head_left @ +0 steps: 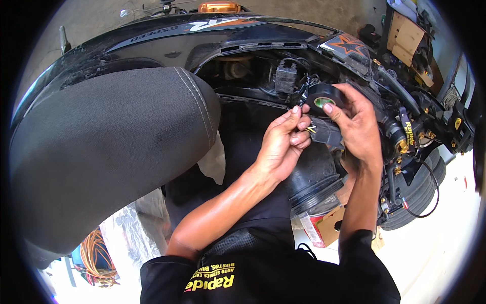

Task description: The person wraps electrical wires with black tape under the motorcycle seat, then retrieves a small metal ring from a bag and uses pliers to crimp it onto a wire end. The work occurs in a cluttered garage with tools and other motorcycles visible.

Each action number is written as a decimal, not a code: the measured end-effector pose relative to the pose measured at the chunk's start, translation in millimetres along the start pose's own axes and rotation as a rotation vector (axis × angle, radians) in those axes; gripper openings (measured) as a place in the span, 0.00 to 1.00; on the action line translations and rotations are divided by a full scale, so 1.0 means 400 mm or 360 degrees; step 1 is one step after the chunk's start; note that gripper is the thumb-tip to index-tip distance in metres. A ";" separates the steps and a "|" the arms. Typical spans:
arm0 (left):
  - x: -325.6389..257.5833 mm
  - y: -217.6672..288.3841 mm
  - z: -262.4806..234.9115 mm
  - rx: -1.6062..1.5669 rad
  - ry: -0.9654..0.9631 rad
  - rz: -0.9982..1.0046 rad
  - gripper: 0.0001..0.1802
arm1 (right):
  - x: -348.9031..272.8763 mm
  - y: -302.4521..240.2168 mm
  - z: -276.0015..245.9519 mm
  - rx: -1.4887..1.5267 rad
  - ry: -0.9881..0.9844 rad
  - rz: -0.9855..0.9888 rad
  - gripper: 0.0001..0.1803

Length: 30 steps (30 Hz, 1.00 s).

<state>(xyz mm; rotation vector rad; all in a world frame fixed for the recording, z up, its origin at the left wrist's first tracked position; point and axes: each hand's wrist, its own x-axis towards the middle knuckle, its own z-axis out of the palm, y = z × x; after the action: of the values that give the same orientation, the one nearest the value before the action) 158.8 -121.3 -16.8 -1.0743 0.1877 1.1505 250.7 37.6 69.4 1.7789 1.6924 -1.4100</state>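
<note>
In my right hand (pixel 358 121) is a roll of black electrical tape (pixel 330 92) with a green core, gripped between thumb and fingers. My left hand (pixel 283 144) pinches a thin wire bundle (pixel 302 100) between thumb and forefinger, just left of the roll. Whether a strip of tape runs from the roll to the wires is hard to make out. Beneath the roll hangs a black plastic connector block (pixel 325 133), with yellow and white wires (pixel 310 128) at its left end. A dark square box (pixel 286 78) sits in the opened body panel behind my left fingertips.
A large dark padded seat (pixel 121 126) fills the left side. The black vehicle body panel (pixel 167 48) curves behind the hands. To the right are a shock absorber (pixel 397 134), tubing and a tire (pixel 405 215). Clear plastic sheeting (pixel 134 233) and coiled orange hose (pixel 97 253) lie lower left.
</note>
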 end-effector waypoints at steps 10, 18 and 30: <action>-0.018 0.024 -0.023 -0.0816 -0.0303 -0.0319 0.12 | -0.050 0.207 0.070 0.0924 0.0029 -0.0157 0.37; -0.032 0.000 0.027 -0.0702 0.0004 -0.0239 0.14 | -0.097 0.312 0.251 0.0559 0.0836 -0.0340 0.35; -0.007 -0.125 0.069 -0.0974 -0.0156 -0.0102 0.14 | -0.189 0.251 0.394 0.0651 0.0599 0.0285 0.24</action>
<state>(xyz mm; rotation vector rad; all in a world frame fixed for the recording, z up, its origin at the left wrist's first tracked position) 187.2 -102.0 28.8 -1.5391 -0.2955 1.2309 285.8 -153.6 16.5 2.4853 1.4224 -1.4913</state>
